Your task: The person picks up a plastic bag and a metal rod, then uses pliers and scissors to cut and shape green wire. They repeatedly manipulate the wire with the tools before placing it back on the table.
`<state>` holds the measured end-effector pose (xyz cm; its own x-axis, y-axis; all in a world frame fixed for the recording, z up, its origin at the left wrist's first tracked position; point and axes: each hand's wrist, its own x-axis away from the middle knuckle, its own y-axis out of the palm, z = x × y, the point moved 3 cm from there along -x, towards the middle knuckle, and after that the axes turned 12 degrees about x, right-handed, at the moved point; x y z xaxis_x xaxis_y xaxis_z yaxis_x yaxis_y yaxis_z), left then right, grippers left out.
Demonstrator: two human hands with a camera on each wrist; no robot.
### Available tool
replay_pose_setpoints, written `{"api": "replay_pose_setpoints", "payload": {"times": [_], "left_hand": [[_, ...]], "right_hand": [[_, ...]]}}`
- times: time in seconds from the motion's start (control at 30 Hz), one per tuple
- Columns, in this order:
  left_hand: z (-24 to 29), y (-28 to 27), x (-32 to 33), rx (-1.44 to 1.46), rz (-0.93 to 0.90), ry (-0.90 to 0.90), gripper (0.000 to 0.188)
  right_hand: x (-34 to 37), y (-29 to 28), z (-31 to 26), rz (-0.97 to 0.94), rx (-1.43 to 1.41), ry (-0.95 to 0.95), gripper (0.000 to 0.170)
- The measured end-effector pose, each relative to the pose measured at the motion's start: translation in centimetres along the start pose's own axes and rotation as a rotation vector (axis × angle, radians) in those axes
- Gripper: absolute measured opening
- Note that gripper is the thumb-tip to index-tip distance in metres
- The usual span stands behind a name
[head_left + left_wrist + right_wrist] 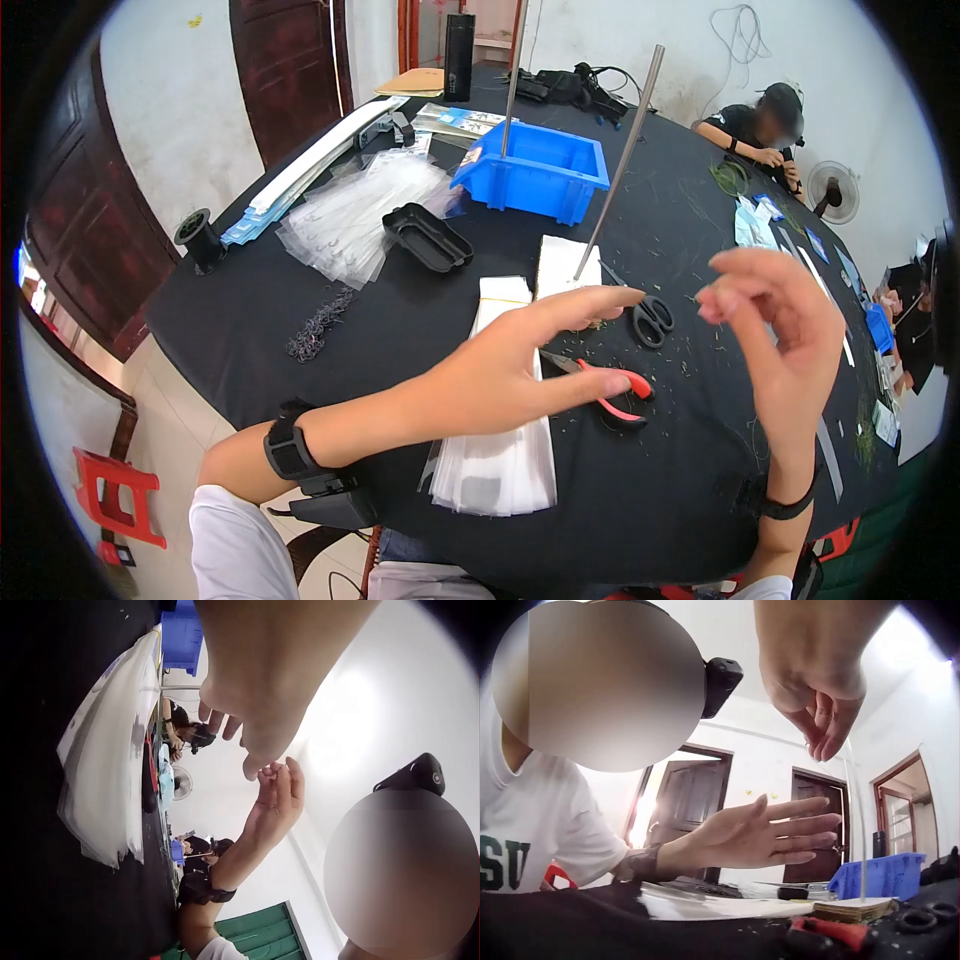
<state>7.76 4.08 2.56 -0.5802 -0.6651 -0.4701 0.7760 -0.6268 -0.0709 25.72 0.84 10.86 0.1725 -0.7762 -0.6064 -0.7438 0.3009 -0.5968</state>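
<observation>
My left hand (525, 368) hovers over the table with fingers straight and thumb apart, holding nothing. Below it lies a banded stack of white plastic sleeves (495, 475). Red-handled pliers (640, 384) lie just past its fingertips, near black scissors (654, 322). My right hand (797, 345) is raised at the right, fingers bent and tips together. In the right wrist view, a fine line (826, 769) runs from its pinched fingertips; exactly what else they hold, I cannot tell. A metal rod (622, 160) stands in a white-topped block (556, 262) between the hands.
Beyond stand a blue bin (530, 190) and a black tray (428, 240). To the left are clear packets (345, 220), a pile of small dark hooks (322, 328) and a spool (202, 245). Another person (765, 130) sits across the table near a fan (833, 192).
</observation>
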Motion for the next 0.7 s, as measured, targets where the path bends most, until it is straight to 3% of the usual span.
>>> {"api": "replay_pose_setpoints", "payload": {"times": [0.03, 0.07, 0.17, 0.2, 0.4, 0.5, 0.57, 0.63, 0.7], "left_hand": [[0.2, 0.4, 0.1, -0.031, 0.008, 0.047, 0.054], [0.5, 1.0, 0.1, -0.062, 0.052, 0.141, 0.042], [-0.2, 0.9, 0.2, 0.068, -0.199, -0.089, 0.026], [0.1, 1.1, 0.5, 0.14, -0.124, -0.193, 0.016], [0.3, 0.7, 0.7, 0.481, -0.199, -0.557, 0.02], [0.5, 0.6, 0.3, 0.236, -0.115, -0.316, 0.028], [1.2, 0.4, -0.2, -0.033, 0.014, -0.029, 0.048], [1.4, 0.8, -0.6, 0.07, 0.041, 0.031, 0.055], [2.4, 1.7, -0.8, 0.207, -0.011, -0.022, 0.037]], "right_hand": [[0.4, 0.2, -0.5, -0.011, -0.027, -0.011, 0.016], [0.7, 0.3, -0.8, -0.006, -0.054, -0.028, 0.016], [0.8, 0.0, -1.1, 0.006, -0.043, -0.062, 0.015], [0.7, -0.1, -1.1, 0.028, -0.034, -0.048, 0.015], [-0.7, -1.6, 0.9, 0.173, -0.039, -0.017, 0.015], [-0.4, -1.5, 0.2, 0.128, -0.071, 0.007, 0.016], [0.1, -0.9, -0.7, 0.047, -0.181, -0.021, 0.016], [0.5, -0.6, -1.1, -0.008, -0.18, -0.09, 0.017], [0.6, -0.4, -1.4, -0.046, -0.167, -0.141, 0.018]]}}
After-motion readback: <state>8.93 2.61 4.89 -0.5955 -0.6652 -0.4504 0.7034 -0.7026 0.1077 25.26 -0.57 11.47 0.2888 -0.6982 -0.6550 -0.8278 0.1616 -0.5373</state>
